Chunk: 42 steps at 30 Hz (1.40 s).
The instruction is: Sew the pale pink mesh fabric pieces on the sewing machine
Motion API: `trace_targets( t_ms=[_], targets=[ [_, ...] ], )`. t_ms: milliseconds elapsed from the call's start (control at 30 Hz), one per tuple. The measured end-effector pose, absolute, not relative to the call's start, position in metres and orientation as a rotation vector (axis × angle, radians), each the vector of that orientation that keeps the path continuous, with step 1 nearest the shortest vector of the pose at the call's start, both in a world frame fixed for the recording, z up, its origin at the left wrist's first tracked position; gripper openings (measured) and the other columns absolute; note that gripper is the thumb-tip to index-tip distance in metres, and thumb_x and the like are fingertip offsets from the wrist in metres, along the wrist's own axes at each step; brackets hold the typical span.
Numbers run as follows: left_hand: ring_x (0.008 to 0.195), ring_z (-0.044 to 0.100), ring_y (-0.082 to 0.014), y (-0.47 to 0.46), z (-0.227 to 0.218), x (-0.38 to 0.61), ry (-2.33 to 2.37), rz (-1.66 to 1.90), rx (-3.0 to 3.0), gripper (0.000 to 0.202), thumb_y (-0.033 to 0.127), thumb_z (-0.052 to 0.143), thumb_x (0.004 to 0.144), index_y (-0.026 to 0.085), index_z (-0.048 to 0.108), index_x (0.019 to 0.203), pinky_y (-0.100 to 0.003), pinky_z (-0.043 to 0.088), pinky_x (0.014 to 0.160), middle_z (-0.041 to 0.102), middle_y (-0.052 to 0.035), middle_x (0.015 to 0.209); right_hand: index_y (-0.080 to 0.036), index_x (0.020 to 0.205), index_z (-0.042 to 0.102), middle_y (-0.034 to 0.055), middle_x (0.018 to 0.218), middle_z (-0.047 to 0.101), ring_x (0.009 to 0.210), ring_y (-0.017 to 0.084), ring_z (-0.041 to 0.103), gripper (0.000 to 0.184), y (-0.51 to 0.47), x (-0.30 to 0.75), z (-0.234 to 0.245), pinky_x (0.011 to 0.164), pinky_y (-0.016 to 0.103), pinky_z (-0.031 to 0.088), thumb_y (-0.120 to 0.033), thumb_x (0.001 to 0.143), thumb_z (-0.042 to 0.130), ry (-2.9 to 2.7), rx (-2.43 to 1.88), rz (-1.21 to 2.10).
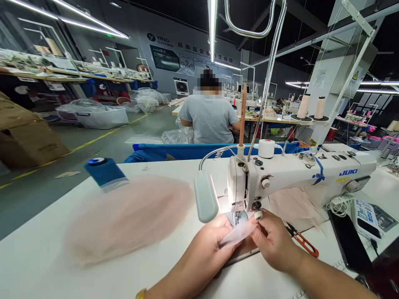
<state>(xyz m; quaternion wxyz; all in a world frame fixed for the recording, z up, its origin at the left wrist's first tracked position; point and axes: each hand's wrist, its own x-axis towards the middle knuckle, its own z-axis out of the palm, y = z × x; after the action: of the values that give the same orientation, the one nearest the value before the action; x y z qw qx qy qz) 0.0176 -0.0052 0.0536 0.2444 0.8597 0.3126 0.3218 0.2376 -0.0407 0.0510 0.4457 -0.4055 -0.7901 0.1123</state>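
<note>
A strip of sheer pale pink fabric [238,235] is stretched between my two hands, just in front of the presser foot [237,217] of a white sewing machine [280,170]. My left hand [215,238] pinches its left end, the thumb on top. The right end is gripped by the thumb and fingers of my right hand [272,238]. More pink sheer fabric [131,216] lies spread on the white table to the left. Another pale pink piece [296,203] rests behind the machine's needle end, under the arm. Orange-handled thread snips [304,241] lie right of my right hand.
A grey lamp head [205,197] hangs left of the needle. A blue thread cone [106,172] stands on the table's far left. To the right are a black phone [350,241], a white boxy device [366,218] and a coiled cable [339,204]. A person [210,118] sits ahead, back turned.
</note>
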Motion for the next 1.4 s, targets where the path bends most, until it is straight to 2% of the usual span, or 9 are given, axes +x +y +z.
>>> trace_targets(
  t_ms=[100, 200, 400, 533, 767, 1000, 1100, 1233, 1400],
  targets=[
    [0.075, 0.061, -0.0185, -0.012, 0.039, 0.012, 0.704, 0.976, 2.596, 0.038, 0.018, 0.050, 0.103, 0.022, 0.068, 0.069, -0.028, 0.043, 0.066, 0.065, -0.0025, 0.081, -0.025, 0.083, 0.051, -0.0007, 0.077, 0.064, 0.074, 0.019, 0.058, 0.027, -0.044, 0.246, 0.052, 0.079, 0.033, 0.041, -0.029, 0.110, 0.048, -2.292, -0.881, 0.213],
    [0.086, 0.064, -0.0220, -0.017, 0.015, 0.008, 0.611, 1.092, 2.721, 0.033, 0.011, 0.049, 0.100, 0.026, 0.075, 0.085, -0.035, 0.045, 0.078, 0.073, -0.0036, 0.094, -0.024, 0.082, 0.047, -0.0024, 0.076, 0.063, 0.073, 0.018, 0.055, 0.028, -0.050, 0.252, 0.055, 0.083, 0.034, 0.039, -0.031, 0.107, 0.056, -2.520, -0.869, 0.173],
    [0.079, 0.061, -0.0218, -0.019, -0.005, 0.006, 0.604, 1.185, 2.799, 0.035, 0.012, 0.047, 0.107, 0.027, 0.074, 0.090, -0.037, 0.044, 0.075, 0.075, -0.0015, 0.089, -0.024, 0.077, 0.042, -0.0040, 0.074, 0.058, 0.072, 0.016, 0.053, 0.031, -0.054, 0.253, 0.061, 0.082, 0.032, 0.038, -0.025, 0.097, 0.065, -2.581, -0.961, 0.178],
    [0.081, 0.064, -0.0224, -0.015, 0.000, 0.006, 0.606, 1.169, 2.792, 0.032, 0.009, 0.047, 0.104, 0.025, 0.071, 0.090, -0.038, 0.044, 0.076, 0.078, -0.0016, 0.094, -0.024, 0.081, 0.049, -0.0017, 0.079, 0.065, 0.077, 0.018, 0.058, 0.023, -0.052, 0.253, 0.061, 0.080, 0.032, 0.037, -0.023, 0.094, 0.068, -2.585, -1.013, 0.120],
    [0.078, 0.070, -0.0220, -0.009, 0.027, 0.007, 0.659, 1.166, 2.827, 0.036, -0.001, 0.045, 0.092, 0.023, 0.071, 0.092, -0.037, 0.047, 0.073, 0.080, -0.0014, 0.095, -0.022, 0.091, 0.058, 0.0004, 0.088, 0.071, 0.085, 0.020, 0.062, 0.013, -0.046, 0.252, 0.052, 0.081, 0.035, 0.037, -0.026, 0.101, 0.067, -2.562, -1.075, 0.024],
    [0.077, 0.067, -0.0220, 0.004, 0.018, 0.009, 0.745, 1.200, 2.781, 0.039, 0.002, 0.040, 0.093, 0.023, 0.073, 0.092, -0.034, 0.048, 0.071, 0.077, -0.0047, 0.098, -0.022, 0.101, 0.065, 0.0048, 0.096, 0.073, 0.088, 0.025, 0.059, 0.006, -0.044, 0.249, 0.054, 0.083, 0.036, 0.042, -0.023, 0.097, 0.069, -2.540, -1.238, 0.113],
    [0.077, 0.063, -0.0222, 0.007, 0.010, 0.008, 0.747, 1.179, 2.763, 0.039, 0.001, 0.041, 0.092, 0.023, 0.073, 0.094, -0.033, 0.046, 0.069, 0.072, -0.0050, 0.093, -0.022, 0.115, 0.068, 0.0066, 0.102, 0.074, 0.093, 0.027, 0.060, 0.024, -0.042, 0.250, 0.052, 0.084, 0.037, 0.045, -0.014, 0.093, 0.066, -2.505, -1.234, 0.148],
    [0.073, 0.058, -0.0207, 0.005, 0.009, 0.007, 0.728, 1.193, 2.777, 0.035, -0.001, 0.042, 0.091, 0.022, 0.067, 0.084, -0.032, 0.042, 0.065, 0.067, -0.0039, 0.088, -0.026, 0.134, 0.068, 0.0075, 0.117, 0.073, 0.104, 0.027, 0.062, 0.053, -0.039, 0.253, 0.044, 0.088, 0.037, 0.048, -0.004, 0.087, 0.062, -2.430, -1.226, 0.161],
    [0.074, 0.059, -0.0209, 0.000, 0.010, 0.008, 0.730, 1.198, 2.811, 0.036, 0.001, 0.042, 0.097, 0.023, 0.070, 0.093, -0.033, 0.040, 0.068, 0.067, -0.0036, 0.090, -0.027, 0.126, 0.071, 0.0077, 0.130, 0.074, 0.114, 0.030, 0.060, 0.044, -0.038, 0.242, 0.040, 0.096, 0.043, 0.045, -0.008, 0.087, 0.065, -2.469, -1.238, 0.110]
  ],
)
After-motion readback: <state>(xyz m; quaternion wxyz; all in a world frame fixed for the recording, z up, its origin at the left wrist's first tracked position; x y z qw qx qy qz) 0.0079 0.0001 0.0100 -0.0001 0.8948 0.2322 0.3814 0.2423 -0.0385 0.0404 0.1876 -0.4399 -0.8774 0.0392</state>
